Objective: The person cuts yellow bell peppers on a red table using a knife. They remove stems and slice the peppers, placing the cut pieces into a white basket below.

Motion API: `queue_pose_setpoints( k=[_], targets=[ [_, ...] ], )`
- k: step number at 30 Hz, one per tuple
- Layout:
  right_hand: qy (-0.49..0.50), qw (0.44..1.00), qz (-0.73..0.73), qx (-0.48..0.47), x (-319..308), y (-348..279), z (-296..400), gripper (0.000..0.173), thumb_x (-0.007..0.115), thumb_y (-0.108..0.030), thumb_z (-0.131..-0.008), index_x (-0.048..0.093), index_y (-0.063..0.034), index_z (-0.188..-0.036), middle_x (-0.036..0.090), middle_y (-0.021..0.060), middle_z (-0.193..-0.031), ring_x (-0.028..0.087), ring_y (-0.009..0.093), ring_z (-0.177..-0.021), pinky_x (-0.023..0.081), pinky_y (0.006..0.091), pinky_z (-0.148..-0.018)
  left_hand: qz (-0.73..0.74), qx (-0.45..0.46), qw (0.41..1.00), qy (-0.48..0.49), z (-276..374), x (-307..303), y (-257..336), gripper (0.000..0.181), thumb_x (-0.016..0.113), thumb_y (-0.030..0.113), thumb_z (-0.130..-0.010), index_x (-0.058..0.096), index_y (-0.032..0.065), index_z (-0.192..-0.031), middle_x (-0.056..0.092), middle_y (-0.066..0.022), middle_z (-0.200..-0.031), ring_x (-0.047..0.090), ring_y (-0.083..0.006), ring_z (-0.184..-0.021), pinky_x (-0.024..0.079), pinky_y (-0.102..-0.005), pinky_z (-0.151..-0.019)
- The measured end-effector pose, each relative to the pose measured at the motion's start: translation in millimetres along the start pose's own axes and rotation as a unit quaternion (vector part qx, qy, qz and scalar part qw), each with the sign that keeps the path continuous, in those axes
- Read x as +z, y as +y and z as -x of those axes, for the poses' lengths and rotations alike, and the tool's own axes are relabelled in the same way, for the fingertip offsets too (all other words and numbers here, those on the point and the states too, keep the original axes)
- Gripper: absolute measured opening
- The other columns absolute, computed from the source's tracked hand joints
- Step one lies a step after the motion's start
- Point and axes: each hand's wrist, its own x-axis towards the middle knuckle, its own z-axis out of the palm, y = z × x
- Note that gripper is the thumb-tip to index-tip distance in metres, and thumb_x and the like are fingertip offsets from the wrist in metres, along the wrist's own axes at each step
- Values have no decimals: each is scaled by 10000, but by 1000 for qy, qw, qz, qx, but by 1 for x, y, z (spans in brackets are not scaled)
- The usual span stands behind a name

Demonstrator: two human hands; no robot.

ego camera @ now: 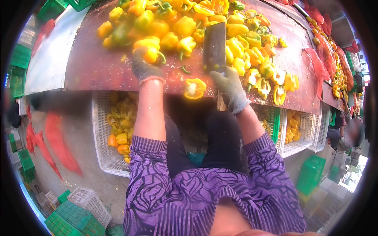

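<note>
My gloved left hand (145, 66) has its fingers around a yellow bell pepper (149, 47), whose green stem points to the right. In my gloved right hand (230, 87) is a cleaver (214, 47), its broad dark blade upright over the red tabletop (100, 67) and its wooden handle toward me. Between my hands, at the table's front edge, lies a cut pepper piece (195, 88) with its pale core showing. A green stem bit (185, 70) rests just beyond it. Whole yellow peppers (184, 26) are heaped ahead; cut peppers (262, 87) lie right of the cleaver.
A white crate (102, 153) holding yellow pepper pieces stands below the table at left; another white crate (304, 129) is at right. Red mesh netting (317, 69) hangs over the table's right side. Green crates (76, 216) stand behind at left. Another person (350, 132) is at far right.
</note>
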Motion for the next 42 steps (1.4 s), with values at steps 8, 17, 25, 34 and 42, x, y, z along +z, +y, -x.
queue_pose_setpoints(
  k=[8,17,25,34,42],
  targets=[
    [173,984,-14,-42,95,30,-60,262,562,-178,-927,631,28,-1073,691,219,-834,694,346,-760,553,442,-746,6,26,999,31,1,5,7,444,685,176,-736,576,79,-1156,647,-120,-1011,658,-279,-844,544,-361,-588],
    [63,997,38,25,63,-1,-36,312,546,-210,-892,666,40,-1035,710,258,-906,706,399,-908,549,441,-835,2,21,1000,3,-5,0,9,463,698,161,-729,567,78,-1165,627,-121,-1045,645,-281,-854,533,-371,-594],
    [257,924,-220,-176,44,-41,-19,193,538,-155,-979,561,11,-1076,624,81,-684,580,155,-448,474,323,-423,30,3,999,28,5,11,15,471,702,147,-716,569,101,-1165,625,-111,-1070,636,-289,-915,532,-413,-674],
    [43,990,105,80,115,-38,-117,261,566,-146,-867,706,32,-996,705,272,-1048,696,384,-1016,546,445,-893,41,3,999,13,3,12,11,330,663,140,-752,612,56,-1066,643,-108,-997,642,-255,-836,547,-359,-630],
    [148,988,6,-37,66,-35,-88,307,592,-206,-894,641,-13,-1127,719,214,-1013,705,367,-952,546,446,-830,37,-13,999,0,-5,2,13,449,687,147,-725,583,86,-1157,626,-113,-1087,630,-281,-954,548,-397,-689]
  ],
)
